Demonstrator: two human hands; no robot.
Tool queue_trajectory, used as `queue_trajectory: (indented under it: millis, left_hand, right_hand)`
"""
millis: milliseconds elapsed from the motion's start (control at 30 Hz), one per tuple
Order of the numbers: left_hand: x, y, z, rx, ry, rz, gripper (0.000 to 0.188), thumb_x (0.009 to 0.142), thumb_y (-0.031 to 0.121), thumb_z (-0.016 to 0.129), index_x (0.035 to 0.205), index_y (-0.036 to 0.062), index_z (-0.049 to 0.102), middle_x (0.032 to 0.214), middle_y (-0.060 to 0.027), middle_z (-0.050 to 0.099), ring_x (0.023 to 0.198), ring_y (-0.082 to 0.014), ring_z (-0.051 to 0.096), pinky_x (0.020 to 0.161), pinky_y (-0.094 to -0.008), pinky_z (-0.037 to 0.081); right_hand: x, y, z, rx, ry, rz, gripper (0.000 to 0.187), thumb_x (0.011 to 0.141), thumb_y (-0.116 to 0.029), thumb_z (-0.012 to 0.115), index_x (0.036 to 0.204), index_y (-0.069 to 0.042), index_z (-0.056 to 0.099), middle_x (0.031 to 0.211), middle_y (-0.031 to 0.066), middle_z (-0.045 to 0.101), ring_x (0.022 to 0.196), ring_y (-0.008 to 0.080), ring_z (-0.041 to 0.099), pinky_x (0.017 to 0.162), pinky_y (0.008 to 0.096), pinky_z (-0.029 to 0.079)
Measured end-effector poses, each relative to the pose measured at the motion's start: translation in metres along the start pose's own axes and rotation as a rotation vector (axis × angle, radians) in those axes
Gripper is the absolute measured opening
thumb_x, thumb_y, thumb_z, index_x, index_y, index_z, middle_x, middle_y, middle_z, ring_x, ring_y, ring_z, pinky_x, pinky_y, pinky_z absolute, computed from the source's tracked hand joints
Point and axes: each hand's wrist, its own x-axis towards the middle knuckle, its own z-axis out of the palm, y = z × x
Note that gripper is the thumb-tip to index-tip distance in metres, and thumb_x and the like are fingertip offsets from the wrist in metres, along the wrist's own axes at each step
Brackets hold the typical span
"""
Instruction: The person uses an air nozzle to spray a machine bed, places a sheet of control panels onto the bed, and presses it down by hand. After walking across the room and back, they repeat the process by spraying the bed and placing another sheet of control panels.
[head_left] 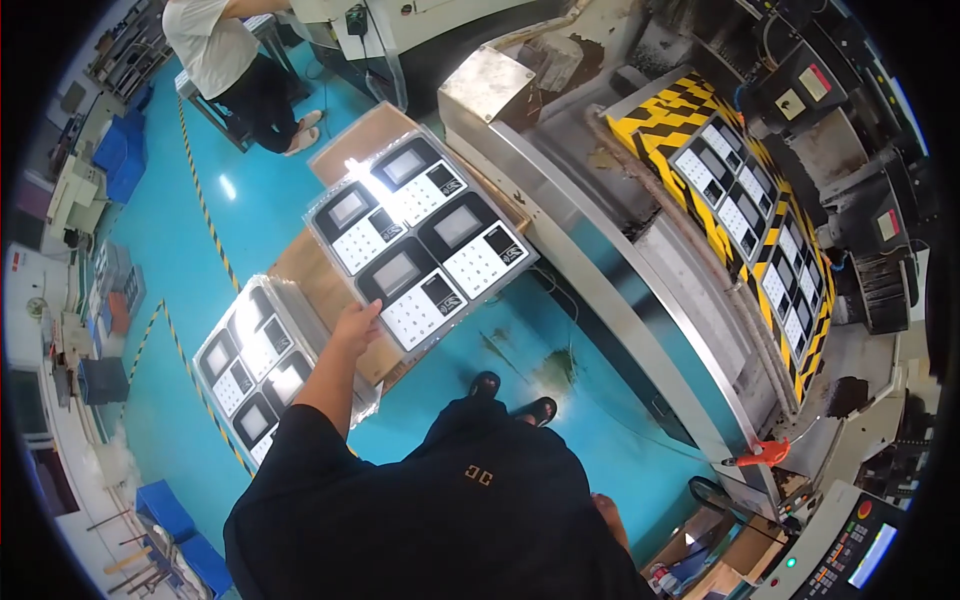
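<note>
My left hand (357, 328) grips the near left edge of a glossy panel sheet (408, 232), the thumb on top and the other fingers mostly hidden. The sheet carries several black-and-white keypad faces with grey windows and lies over a brown cardboard surface (370, 345); whether it is lifted off what is below, I cannot tell. Beside my left forearm sits a stack of similar sheets (258, 345) in clear wrapping. My right hand (607, 514) hangs low at my right side, partly hidden by my black shirt, its fingers unclear.
On the right is an open machine with similar panels (730, 180) lying on a yellow-and-black striped bed (655, 125). Its metal front edge (600, 280) runs past me. An orange spray gun (768, 453) and control panel (855, 545) are lower right. Another person (225, 60) stands far left.
</note>
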Motion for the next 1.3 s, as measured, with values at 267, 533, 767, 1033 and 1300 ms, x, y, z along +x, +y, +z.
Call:
queue_trajectory:
  millis: [267,533,767,1033,1300]
  left_hand:
    - [-0.034,0.015,-0.026,0.442,0.071,-0.029,0.044,0.09,0.042,0.062,0.089,-0.002,0.06,0.072,-0.0146,0.064,0.055,-0.0219,0.063,0.05,-0.0322,0.054]
    - [-0.072,0.001,-0.064,0.274,0.112,0.324,0.042,0.091,0.04,0.06,0.083,-0.0011,0.059,0.07,-0.0137,0.064,0.054,-0.0183,0.062,0.048,-0.0281,0.052]
    - [-0.075,0.009,-0.069,0.409,-0.003,0.036,0.042,0.092,0.04,0.058,0.078,0.0007,0.057,0.064,-0.0122,0.062,0.052,-0.0187,0.061,0.048,-0.0279,0.05]
    - [-0.057,0.011,-0.082,-0.467,-0.111,0.39,0.005,0.092,0.017,0.061,0.092,0.0126,0.059,0.082,0.0028,0.06,0.073,-0.0094,0.056,0.061,-0.026,0.044]
    - [0.007,-0.009,-0.15,-0.398,-0.011,0.182,0.036,0.09,0.014,0.06,0.122,0.0036,0.049,0.118,-0.0102,0.059,0.108,-0.0272,0.057,0.095,-0.0439,0.046]
  right_hand:
    - [-0.028,-0.021,0.027,0.123,0.023,-0.151,0.04,0.09,-0.035,0.062,0.117,-0.006,0.056,0.091,0.0061,0.061,0.071,0.0194,0.06,0.055,0.0353,0.052]
    - [-0.056,-0.081,0.031,0.242,0.149,-0.042,0.039,0.091,-0.03,0.06,0.119,-0.003,0.056,0.09,0.0086,0.062,0.072,0.0187,0.062,0.056,0.0324,0.053]
    - [-0.062,-0.069,0.066,0.083,0.018,0.012,0.035,0.09,-0.029,0.061,0.113,-0.003,0.058,0.087,0.0072,0.062,0.071,0.0185,0.061,0.058,0.0335,0.053]
    - [-0.059,-0.063,0.064,0.14,0.046,0.063,0.031,0.087,-0.03,0.065,0.108,-0.007,0.06,0.081,0.0044,0.061,0.067,0.0168,0.061,0.056,0.0341,0.052]
    - [-0.056,-0.062,0.072,0.132,0.057,0.036,0.033,0.087,-0.031,0.065,0.108,-0.006,0.061,0.081,0.0044,0.061,0.068,0.0159,0.06,0.057,0.0328,0.052]
